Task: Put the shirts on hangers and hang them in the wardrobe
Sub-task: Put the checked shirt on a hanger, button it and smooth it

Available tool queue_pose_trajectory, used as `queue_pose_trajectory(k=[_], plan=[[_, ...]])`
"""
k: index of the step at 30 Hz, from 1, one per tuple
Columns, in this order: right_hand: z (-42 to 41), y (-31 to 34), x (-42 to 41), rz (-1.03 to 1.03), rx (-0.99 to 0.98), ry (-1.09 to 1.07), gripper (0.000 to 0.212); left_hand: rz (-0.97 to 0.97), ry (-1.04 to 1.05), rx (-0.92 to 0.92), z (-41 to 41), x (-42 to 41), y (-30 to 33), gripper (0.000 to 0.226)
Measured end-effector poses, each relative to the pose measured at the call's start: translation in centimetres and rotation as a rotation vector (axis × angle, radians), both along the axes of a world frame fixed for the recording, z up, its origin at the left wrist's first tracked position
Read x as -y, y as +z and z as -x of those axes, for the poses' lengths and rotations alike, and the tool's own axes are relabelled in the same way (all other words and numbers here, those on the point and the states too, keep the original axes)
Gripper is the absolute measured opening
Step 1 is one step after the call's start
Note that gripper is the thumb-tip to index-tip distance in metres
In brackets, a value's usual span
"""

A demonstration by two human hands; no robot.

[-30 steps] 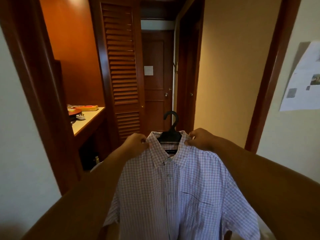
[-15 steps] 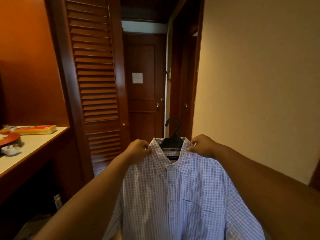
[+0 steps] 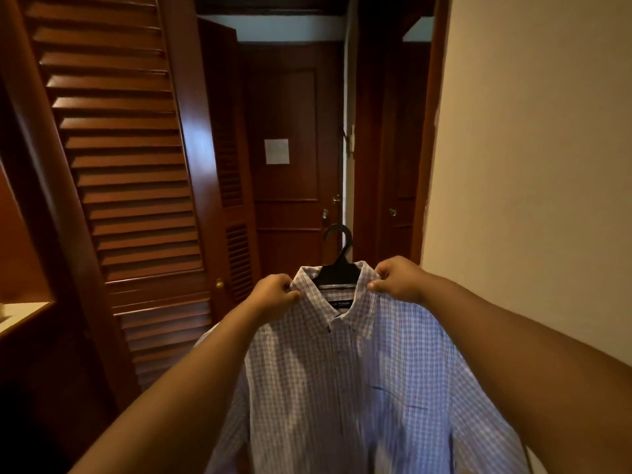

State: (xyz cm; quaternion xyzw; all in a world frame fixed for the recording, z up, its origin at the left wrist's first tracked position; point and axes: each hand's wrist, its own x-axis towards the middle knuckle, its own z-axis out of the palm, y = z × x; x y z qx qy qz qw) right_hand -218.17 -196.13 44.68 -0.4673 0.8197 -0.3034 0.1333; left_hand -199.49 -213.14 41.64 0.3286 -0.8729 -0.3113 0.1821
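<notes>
At the collar, the left hand (image 3: pixel 273 295) pinches the 9 o'clock side and the right hand (image 3: pixel 398 280) pinches the 3 o'clock side; fingers are curled tight on the fabric. Between them the checked shirt (image 3: pixel 342 388) hangs on a black hanger (image 3: pixel 337 265), hook upright at 12 o'clock. Keep both grips level and the hook clear of cloth. Carry toward the louvred wardrobe door (image 3: pixel 119 183) at 10 o'clock; the rail is not visible.

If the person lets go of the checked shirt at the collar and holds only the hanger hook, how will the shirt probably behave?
The checked shirt looks thin and floppy: it drapes in soft folds below the left hand and right hand. It would probably hang from the black hanger, which sits inside the collar. It might slide sideways, since the collar looks open.
</notes>
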Motion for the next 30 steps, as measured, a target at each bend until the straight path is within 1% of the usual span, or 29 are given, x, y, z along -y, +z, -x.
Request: queue_pose_trajectory(k=[2, 6, 11, 15, 20, 25, 30], plan=[[3.9, 0.9, 4.0, -0.015, 0.007, 0.036, 0.011, -0.004, 0.026, 0.014, 3.2, 3.6, 0.7, 0.013], [11.0, 2.4, 12.1, -0.003, -0.011, 0.102, 0.009, 0.016, 0.086, -0.022, 9.1, 10.4, 1.8, 0.013], [18.4, 2.0, 20.8, -0.008, -0.016, 0.146, 0.008, 0.010, 0.138, -0.024, 15.8, 17.9, 1.6, 0.015], [23.9, 1.3, 27.7, -0.004, -0.017, 0.155, 0.010, 0.020, 0.140, -0.021, 21.1, 24.5, 0.7, 0.015], [29.9, 1.6, 36.8, 0.018, -0.033, 0.146, 0.012, 0.018, 0.154, -0.030, 27.1, 33.9, 0.8, 0.021], [34.6, 2.2, 46.0, -0.012, -0.065, 0.182, 0.015, 0.044, 0.164, -0.013, 31.0, 42.2, 1.6, 0.026], [37.2, 2.7, 55.5, -0.013, -0.103, 0.253, 0.021, 0.070, 0.227, -0.004, 32.5, 50.1, 2.2, 0.026]])
